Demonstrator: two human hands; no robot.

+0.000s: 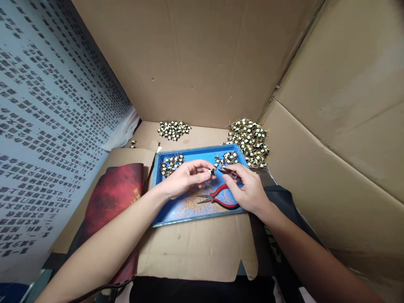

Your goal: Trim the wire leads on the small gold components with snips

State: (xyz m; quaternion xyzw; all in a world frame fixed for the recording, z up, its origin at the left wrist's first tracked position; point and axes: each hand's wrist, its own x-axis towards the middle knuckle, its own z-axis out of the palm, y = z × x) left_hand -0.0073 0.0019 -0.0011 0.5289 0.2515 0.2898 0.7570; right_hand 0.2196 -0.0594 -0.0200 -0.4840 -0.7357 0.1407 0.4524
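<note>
Cream-and-black, the small wound component sat pinched at the fingertips of my left hand above the blue tray; I judged it light, rigid, its thin leads easily bent, so best gripped by the body; my right hand was closed around a dark cutter pointed at it; red-handled pliers lay on the tray beneath.

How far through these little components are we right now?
Judging by the piles: the tidy heap behind the blue tray looks finished, with wire clippings on the tray. In hand: left hand pinches one component; right hand holds a dark tool. Probably left: the wiry pile and two tray clusters.
</note>
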